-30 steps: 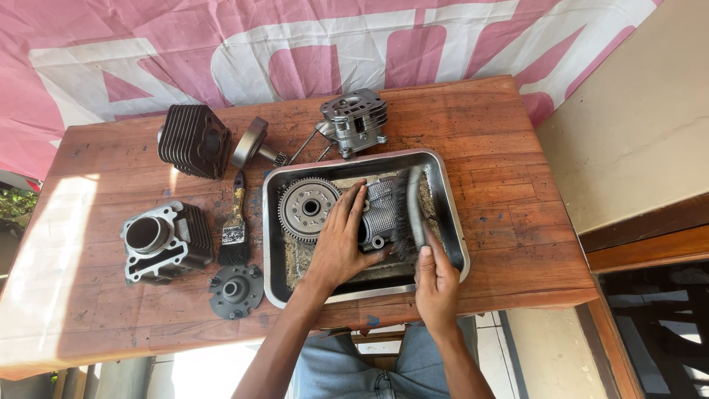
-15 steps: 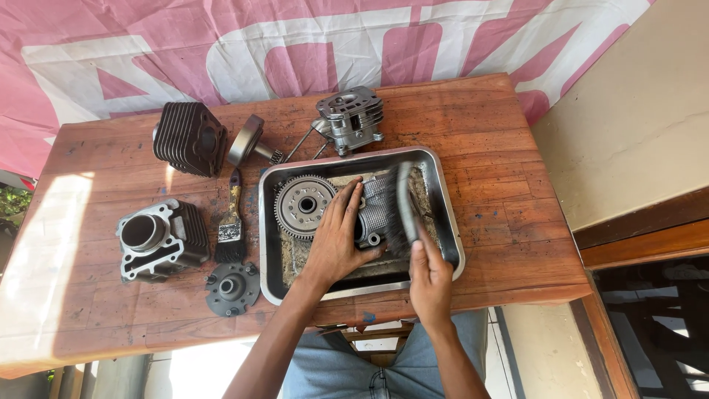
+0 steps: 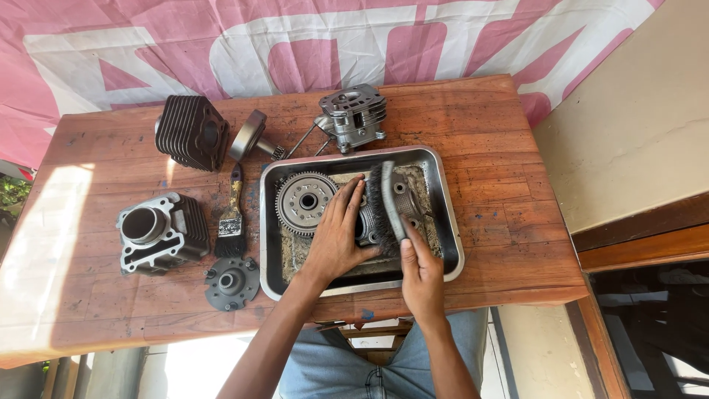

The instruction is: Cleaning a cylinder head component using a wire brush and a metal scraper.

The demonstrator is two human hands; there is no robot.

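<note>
The left hand [image 3: 336, 236] lies flat, fingers spread, on the engine part [image 3: 369, 218] inside the tray [image 3: 269, 229]. The right hand [image 3: 421, 270] grips a brush [image 3: 384, 203], which has swung from the tray's right side onto the part, beside the gear [image 3: 303, 202]: scrubbing is underway.

Bare forearms, ringless hands [image 3: 336, 240], blue jeans [image 3: 332, 366]

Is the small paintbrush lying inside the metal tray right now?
No, the paintbrush lies on the wooden table, just left of the metal tray.
</note>
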